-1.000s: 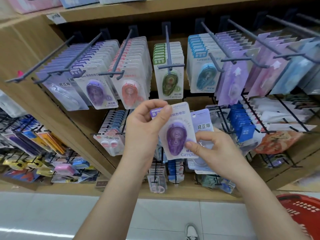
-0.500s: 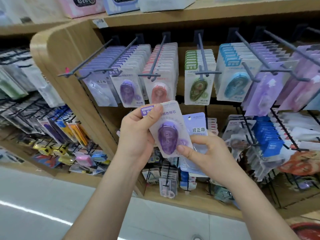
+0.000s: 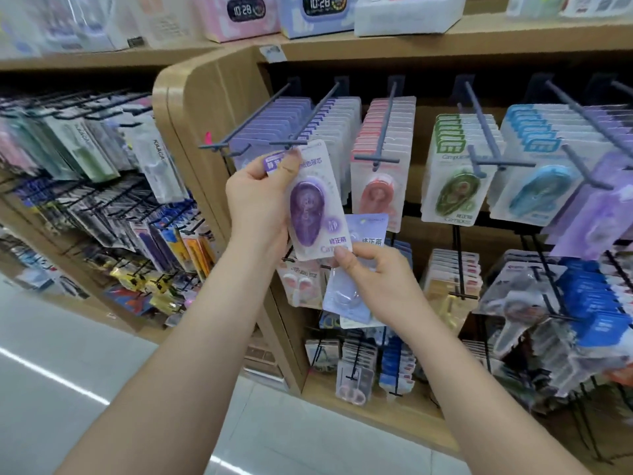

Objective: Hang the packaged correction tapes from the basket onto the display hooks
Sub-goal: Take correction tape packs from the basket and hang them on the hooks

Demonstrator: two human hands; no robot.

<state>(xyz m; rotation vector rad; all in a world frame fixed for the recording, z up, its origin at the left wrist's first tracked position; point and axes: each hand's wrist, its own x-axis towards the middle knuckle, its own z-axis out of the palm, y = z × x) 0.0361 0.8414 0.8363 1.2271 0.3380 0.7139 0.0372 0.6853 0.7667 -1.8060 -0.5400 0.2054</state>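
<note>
Left hand (image 3: 260, 200) pinches the purple correction tape pack (image 3: 310, 204) by its top corner, thumb in front, holding it upright with its top edge right at the tip of a grey hook (image 3: 313, 114) (the one carrying matching purple packs). Right hand (image 3: 373, 279) grips a second, pale lilac pack (image 3: 346, 296) lower down, thumb touching the purple pack's bottom edge, in front of the wooden shelf (image 3: 212, 97).
</note>
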